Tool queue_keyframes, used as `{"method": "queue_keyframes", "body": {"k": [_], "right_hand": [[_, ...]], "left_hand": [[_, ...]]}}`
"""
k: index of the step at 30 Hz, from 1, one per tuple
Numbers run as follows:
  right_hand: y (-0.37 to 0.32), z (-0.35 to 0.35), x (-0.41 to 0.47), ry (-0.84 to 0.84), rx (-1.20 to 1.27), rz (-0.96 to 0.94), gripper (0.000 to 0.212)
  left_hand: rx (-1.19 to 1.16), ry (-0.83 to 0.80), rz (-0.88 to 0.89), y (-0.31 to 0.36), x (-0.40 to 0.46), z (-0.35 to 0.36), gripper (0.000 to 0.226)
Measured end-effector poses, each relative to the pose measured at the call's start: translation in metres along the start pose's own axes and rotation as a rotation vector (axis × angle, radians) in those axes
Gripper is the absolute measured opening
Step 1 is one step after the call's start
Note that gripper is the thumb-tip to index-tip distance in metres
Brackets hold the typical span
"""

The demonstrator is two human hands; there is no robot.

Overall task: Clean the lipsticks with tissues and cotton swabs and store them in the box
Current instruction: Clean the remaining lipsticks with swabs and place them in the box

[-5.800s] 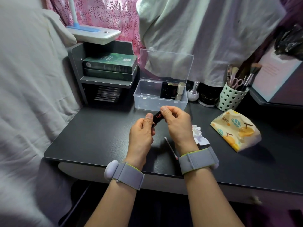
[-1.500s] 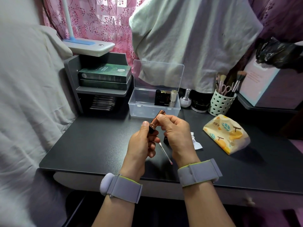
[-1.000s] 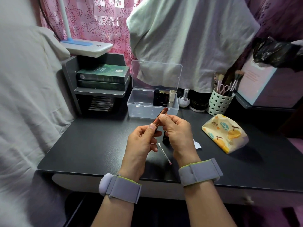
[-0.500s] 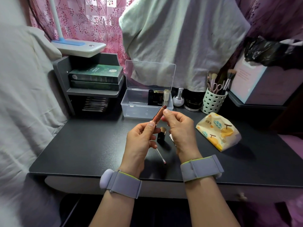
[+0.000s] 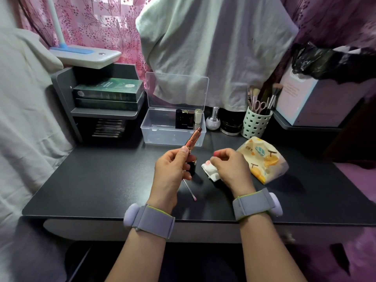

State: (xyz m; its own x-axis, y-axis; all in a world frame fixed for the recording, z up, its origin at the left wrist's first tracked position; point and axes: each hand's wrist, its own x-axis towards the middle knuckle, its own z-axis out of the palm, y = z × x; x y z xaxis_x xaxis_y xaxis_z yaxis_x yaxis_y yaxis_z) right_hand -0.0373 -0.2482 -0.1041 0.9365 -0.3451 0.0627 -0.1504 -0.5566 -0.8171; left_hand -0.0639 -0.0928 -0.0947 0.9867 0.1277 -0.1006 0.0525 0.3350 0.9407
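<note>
Left hand (image 5: 173,169) grips the uncapped rose-gold lipstick (image 5: 192,139) by its base, tilted toward the box; the rigid, light metal tube probably slips easily, and the soft tip would smear, so the base is the place to hold. Right hand (image 5: 230,165) pinches a crumpled, stained tissue (image 5: 209,169), limp and easily torn. Between the hands lie a used cotton swab (image 5: 189,190) and the standing cap (image 5: 192,164), which could topple. Beyond, the open clear box (image 5: 158,131) holds four lipsticks (image 5: 188,119) at its right end; the tissue pack (image 5: 262,159) lies right.

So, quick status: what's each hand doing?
Left hand holds open lipstick. Right hand pinches tissue. Swab on desk; box open, unobstructed.
</note>
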Motion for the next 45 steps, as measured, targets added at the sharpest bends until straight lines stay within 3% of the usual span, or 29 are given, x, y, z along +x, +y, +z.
{"method": "queue_keyframes", "body": {"k": [11,18,21,24,31,42,45], "right_hand": [[0.020,0.013,0.005,-0.066,-0.279,-0.028,0.038],[0.023,0.012,0.004,-0.007,-0.405,-0.098,0.017],[0.019,0.006,0.005,0.007,-0.326,-0.097,0.015],[0.005,-0.002,0.003,0.069,-0.167,-0.096,0.027],[-0.036,-0.008,-0.012,0.215,0.139,-0.249,0.034],[-0.065,0.021,-0.035,0.095,0.250,-0.514,0.007],[-0.069,0.027,-0.039,0.068,0.228,-0.588,0.009]], "left_hand": [[0.023,0.014,-0.010,0.000,0.001,-0.001,0.020],[0.006,0.021,-0.002,0.002,0.000,-0.002,0.017],[-0.004,0.026,0.002,0.003,0.000,-0.004,0.016],[-0.021,0.035,0.011,0.005,0.002,-0.007,0.014],[-0.069,0.068,0.055,0.012,0.006,-0.015,0.016],[0.053,0.149,0.179,0.018,0.012,-0.024,0.013],[0.117,0.166,0.232,0.019,0.012,-0.027,0.027]]}}
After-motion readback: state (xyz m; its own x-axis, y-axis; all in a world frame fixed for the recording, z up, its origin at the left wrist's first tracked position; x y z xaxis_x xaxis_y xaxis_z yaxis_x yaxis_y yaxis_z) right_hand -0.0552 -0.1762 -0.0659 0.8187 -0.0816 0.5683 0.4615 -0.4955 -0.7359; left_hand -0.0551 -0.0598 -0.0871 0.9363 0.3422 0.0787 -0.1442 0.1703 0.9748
